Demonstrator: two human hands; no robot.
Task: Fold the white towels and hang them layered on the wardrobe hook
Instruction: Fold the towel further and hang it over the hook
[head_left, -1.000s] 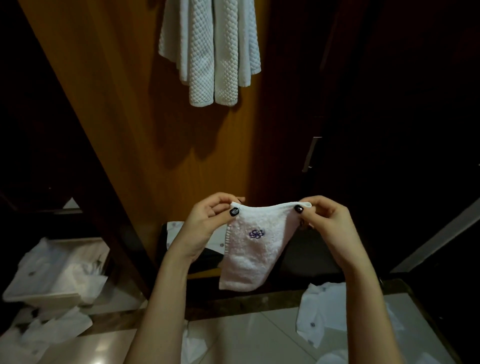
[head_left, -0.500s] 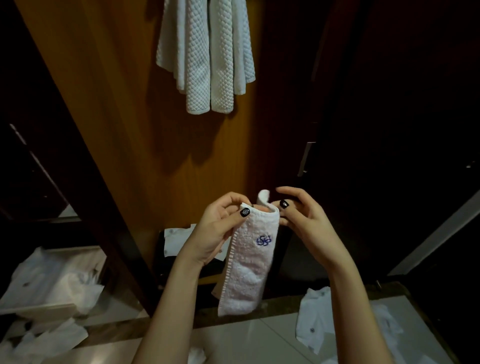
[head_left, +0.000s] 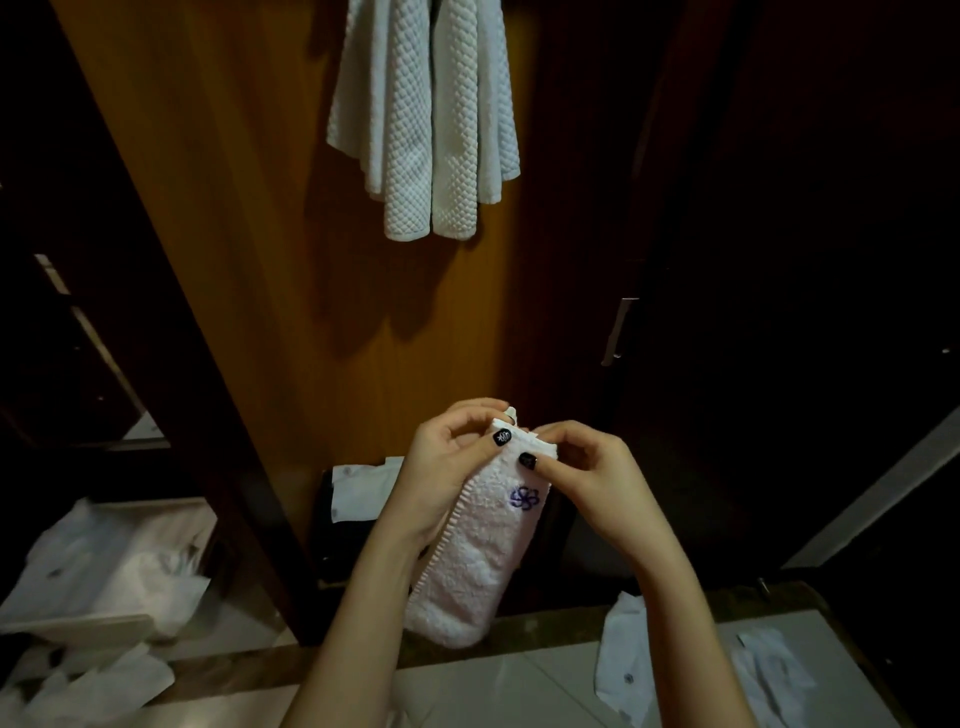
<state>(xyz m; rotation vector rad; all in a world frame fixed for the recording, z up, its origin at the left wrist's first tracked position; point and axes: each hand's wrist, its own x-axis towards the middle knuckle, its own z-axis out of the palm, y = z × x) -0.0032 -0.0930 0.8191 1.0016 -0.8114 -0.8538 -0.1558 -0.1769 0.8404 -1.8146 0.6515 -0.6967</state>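
Pale tiled floor (head_left: 519, 691) strewn with crumpled white cloths (head_left: 104, 577) meets an orange-brown wooden wardrobe panel (head_left: 249, 260); white waffle-weave towels (head_left: 426, 130) hang far above; no legible writing, only a purple embroidered flower (head_left: 523, 499); the small white terry towel (head_left: 478, 561), spread wide a second ago, now hangs as a narrow strip near centre, its top pinched by the left hand (head_left: 447, 467) and right hand (head_left: 587, 473), close together.
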